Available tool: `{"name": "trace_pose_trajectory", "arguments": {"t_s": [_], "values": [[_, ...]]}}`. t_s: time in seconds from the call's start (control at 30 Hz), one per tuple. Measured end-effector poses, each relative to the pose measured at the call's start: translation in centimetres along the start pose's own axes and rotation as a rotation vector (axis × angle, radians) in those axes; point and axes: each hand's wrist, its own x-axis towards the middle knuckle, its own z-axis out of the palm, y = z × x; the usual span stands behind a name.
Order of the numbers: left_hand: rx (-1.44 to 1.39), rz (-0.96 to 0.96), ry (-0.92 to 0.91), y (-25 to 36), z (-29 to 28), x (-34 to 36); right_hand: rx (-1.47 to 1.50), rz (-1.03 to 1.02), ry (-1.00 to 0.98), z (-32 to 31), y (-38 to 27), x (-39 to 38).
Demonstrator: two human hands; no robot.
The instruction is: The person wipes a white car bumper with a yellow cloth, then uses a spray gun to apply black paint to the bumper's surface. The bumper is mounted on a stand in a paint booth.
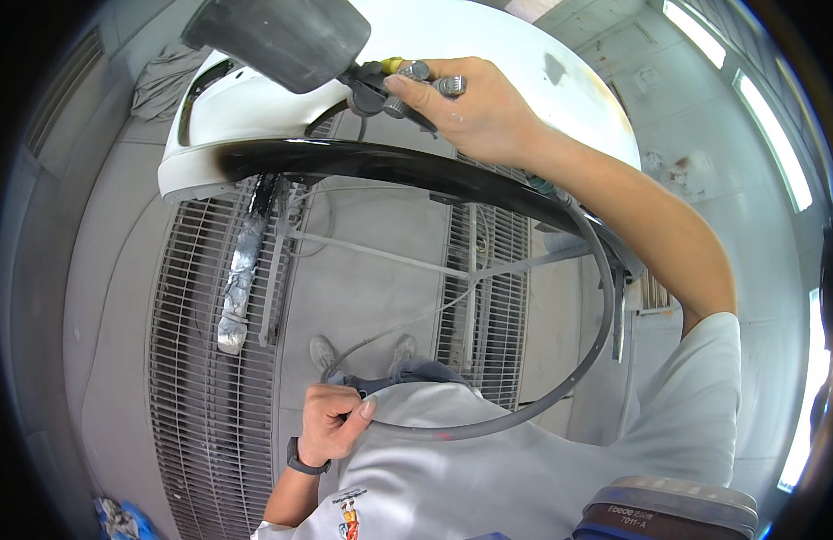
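My right hand (484, 108) is wrapped round a spray gun (389, 85) at the top of the view. A dark grey paint cup (286, 40) sits tilted on the gun. Beyond and below it is a curved car bumper (579, 108), white over most of its face, with a glossy black band (344, 159) along its near edge. Low in front of my body, my left hand (334, 418) is closed around a grey air hose (488, 427). That hose loops out to the right and up behind my right forearm. The gun's handle is largely hidden by my fingers.
A metal stand (380, 252) supports the bumper. Floor gratings (196, 378) run on both sides of my shoes (322, 351). A foil-wrapped bar (239, 288) extends below the bumper. Grey cloth (164, 81) lies at the far left; a respirator part (664, 508) shows at lower right.
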Motion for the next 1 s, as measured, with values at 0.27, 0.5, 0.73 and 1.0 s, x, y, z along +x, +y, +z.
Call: {"name": "trace_pose_trajectory", "arguments": {"t_s": [0.27, 0.5, 0.73, 1.0], "values": [[0.091, -0.023, -0.149, -1.2, -1.0, 1.6, -0.067, 0.205, 0.205, -3.0, 3.6, -7.1], [0.086, -0.004, -0.262, -0.8, 2.2, 4.4, 0.057, 0.419, 0.341, -6.7, 7.1, -15.8], [0.15, -0.02, -0.443, -0.8, 7.4, 7.8, 0.11, 0.57, 0.549, -10.6, 13.5, -24.8], [0.217, -0.017, -0.578, -0.9, 16.3, 11.7, 0.21, 0.847, 0.717, -15.2, 21.3, -35.9]]}}
